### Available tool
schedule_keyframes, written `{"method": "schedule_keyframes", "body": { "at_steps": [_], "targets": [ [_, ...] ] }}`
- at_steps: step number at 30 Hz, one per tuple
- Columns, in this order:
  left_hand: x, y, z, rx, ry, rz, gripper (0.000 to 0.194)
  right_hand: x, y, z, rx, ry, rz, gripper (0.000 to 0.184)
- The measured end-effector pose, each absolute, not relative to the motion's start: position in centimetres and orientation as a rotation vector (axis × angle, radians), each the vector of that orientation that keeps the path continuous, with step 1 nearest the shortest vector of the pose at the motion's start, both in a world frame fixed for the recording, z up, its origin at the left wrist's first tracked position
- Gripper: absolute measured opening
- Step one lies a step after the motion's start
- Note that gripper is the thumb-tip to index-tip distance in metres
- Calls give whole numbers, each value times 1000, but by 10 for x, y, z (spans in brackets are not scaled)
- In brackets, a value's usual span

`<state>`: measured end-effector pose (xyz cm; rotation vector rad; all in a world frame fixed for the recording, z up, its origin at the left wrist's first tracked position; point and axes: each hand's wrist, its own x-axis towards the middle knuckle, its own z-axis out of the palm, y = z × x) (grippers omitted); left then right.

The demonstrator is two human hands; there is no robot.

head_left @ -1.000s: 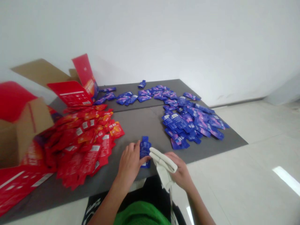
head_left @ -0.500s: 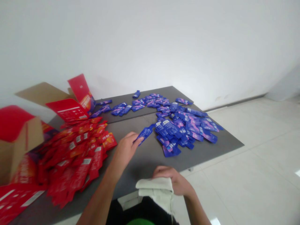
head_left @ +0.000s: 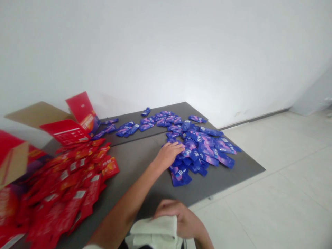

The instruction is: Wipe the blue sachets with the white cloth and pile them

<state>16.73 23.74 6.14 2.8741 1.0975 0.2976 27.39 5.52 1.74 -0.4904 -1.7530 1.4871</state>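
My left hand (head_left: 168, 156) reaches over the left edge of a pile of blue-and-purple sachets (head_left: 207, 141). Its fingers are stretched out and lie on the upper packets; whether the thumb presses one from below is hidden. Near the table's front edge, my right hand (head_left: 178, 214) is closed around the rim of a cream cloth bag (head_left: 155, 230), which hangs close to my body. The inside of the bag does not show.
A heap of red sachets (head_left: 70, 183) covers the table's left side, beside open red cardboard boxes (head_left: 64, 129). More blue sachets (head_left: 127, 128) lie scattered toward the back. A white wall (head_left: 166, 52) stands behind the grey table (head_left: 137, 152).
My left hand has moved right, from holding a blue sachet above the table to resting on the blue pile. My right hand and the bag sit slightly lower and further left in view.
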Motion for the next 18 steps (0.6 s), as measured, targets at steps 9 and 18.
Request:
{"method": "schedule_keyframes", "body": {
  "at_steps": [9, 18],
  "targets": [
    [148, 219, 65, 2826, 1064, 390, 43, 274, 57, 23, -498, -1747, 1499, 35],
    [73, 154, 83, 2277, 1560, 1108, 45, 277, 55, 27, -549, -1813, 1535, 30]
  ]
}}
